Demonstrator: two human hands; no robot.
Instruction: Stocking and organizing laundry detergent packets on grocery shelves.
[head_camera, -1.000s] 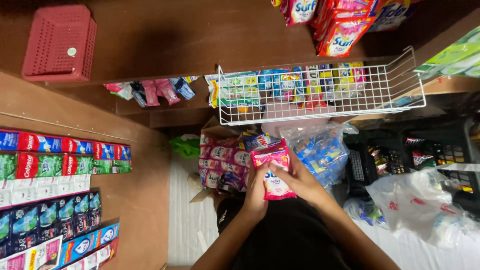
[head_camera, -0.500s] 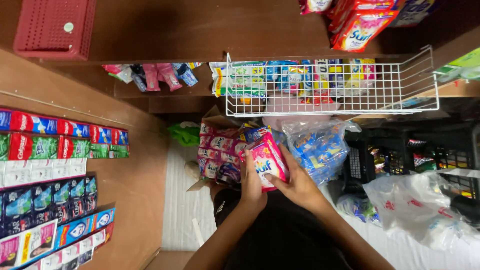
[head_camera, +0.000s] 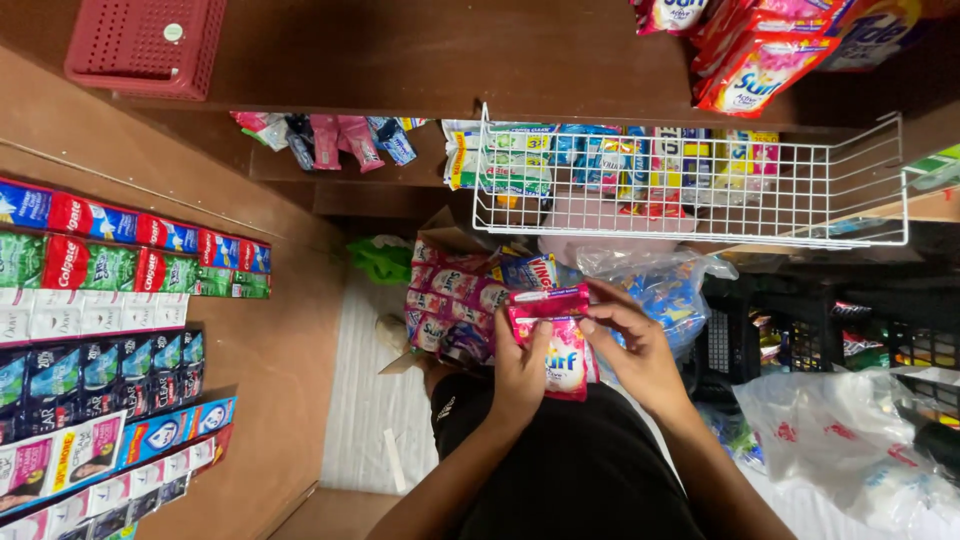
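Right over the lap, both hands are on a pink sachet (head_camera: 560, 345): the left hand (head_camera: 520, 375) is clasped round its left edge, thumb on the front, and the right hand (head_camera: 635, 350) pinches the top right corner with its fingertips. It looks light and floppy, a thin glossy film that could slide in the fingers, so the sealed edges seem the safest places to grip; squeezing the belly would only crumple it.

Just beyond the hands, an open cardboard box (head_camera: 450, 300) sits on the floor, stuffed with more pink sachets. Beside it on the right a clear plastic bag (head_camera: 660, 285) of blue packets bulges out, touching the box. Further right, a black crate (head_camera: 790, 330) and a white plastic bag (head_camera: 840, 440) crowd that side.

Above them a white wire basket (head_camera: 690, 185) juts from the shelf edge, overhanging the box. Along the left wall hang rows of sachet strips (head_camera: 110, 330), and a red basket (head_camera: 145, 45) lies at the far corner of the top shelf.
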